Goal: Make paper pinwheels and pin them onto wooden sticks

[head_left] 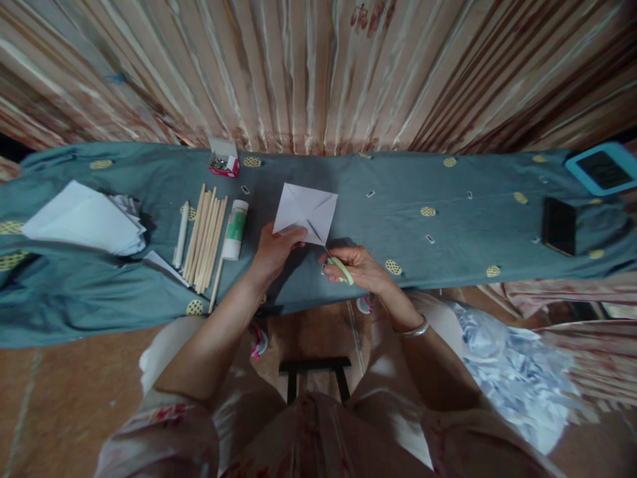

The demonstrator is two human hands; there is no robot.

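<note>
My left hand (279, 249) pinches the lower left edge of a square sheet of white paper (306, 206), its thumb lying on top. Diagonal creases cross the sheet, which is held above the cloth. In my right hand (358, 265) is a pair of scissors (341, 269) with light green handles. Their blades reach the paper's lower right corner and lie along a crease toward the middle. How far the cut runs I cannot make out.
Left of my hands lie a glue stick (235, 229), several wooden sticks (204, 239), a white pen-like stick (182, 232) and stacked paper (82, 216). Behind stands a small box of metal pins (223, 162). A black wallet-like object (559, 226) and blue-framed tablet (604, 168) lie far right.
</note>
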